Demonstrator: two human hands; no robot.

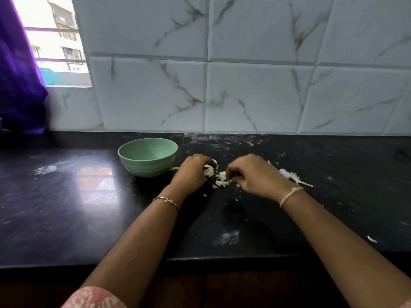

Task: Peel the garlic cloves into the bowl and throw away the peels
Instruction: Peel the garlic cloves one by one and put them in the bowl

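Note:
A green bowl [148, 157] stands on the black counter, left of both hands. My left hand [193, 172] lies just right of the bowl, fingers curled round a bunch of pale garlic peels [209, 170]. My right hand [251, 174] is beside it, fingertips pinching at a small heap of peels [221, 180] on the counter between the hands. More peels [293, 176] lie behind my right wrist. The bowl's inside is hidden from here except its far wall.
The black counter [66, 196] runs to a marble-tiled wall [255, 96] at the back. A window [55, 41] and a purple curtain [20, 74] are at the far left. Small peel scraps [372, 239] dot the counter at right.

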